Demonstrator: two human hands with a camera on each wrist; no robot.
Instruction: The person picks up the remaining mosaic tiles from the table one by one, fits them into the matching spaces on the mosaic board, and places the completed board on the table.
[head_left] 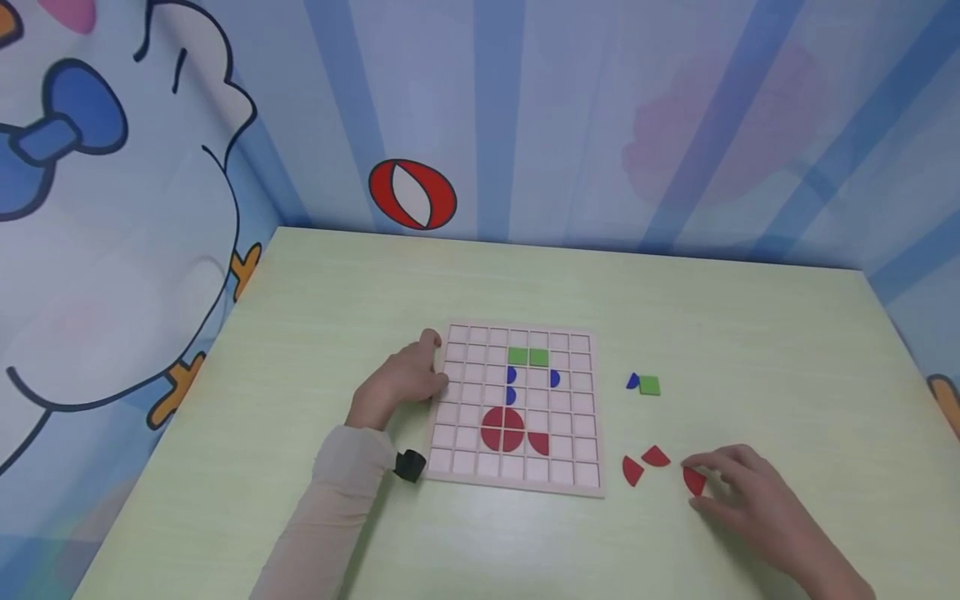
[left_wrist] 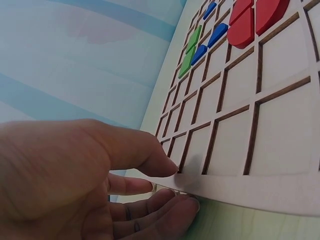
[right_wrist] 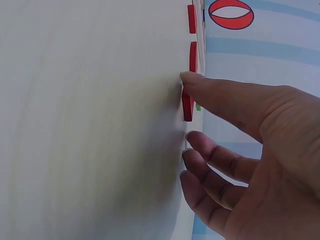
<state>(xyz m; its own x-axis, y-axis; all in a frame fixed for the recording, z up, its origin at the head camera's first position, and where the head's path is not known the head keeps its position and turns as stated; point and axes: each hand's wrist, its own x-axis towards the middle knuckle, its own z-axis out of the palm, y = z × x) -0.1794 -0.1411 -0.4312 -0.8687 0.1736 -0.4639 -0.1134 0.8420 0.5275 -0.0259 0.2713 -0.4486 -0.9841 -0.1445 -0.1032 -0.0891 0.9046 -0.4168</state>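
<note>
A pale pink grid board [head_left: 465,483] lies on the table, and my left hand [head_left: 397,375] grips its left edge. In the left wrist view the left thumb [left_wrist: 160,162] rests on the frame while the other fingers curl at its side. My right hand [head_left: 750,496] pinches a red quarter-circle piece [head_left: 694,481] between thumb and index finger, right of the board. The right wrist view shows the thumb [right_wrist: 220,95] overlapping that red piece [right_wrist: 187,107], which sits at table level; the other fingers are loosely bent.
On the board are green squares [head_left: 518,357], blue half-circles [head_left: 555,378], a circle of red quarters [head_left: 492,417] and another red quarter [head_left: 539,442]. Right of it lie a blue piece [head_left: 633,382], a green square [head_left: 649,386] and two red quarters [head_left: 632,471]. A wall [head_left: 540,125] stands behind.
</note>
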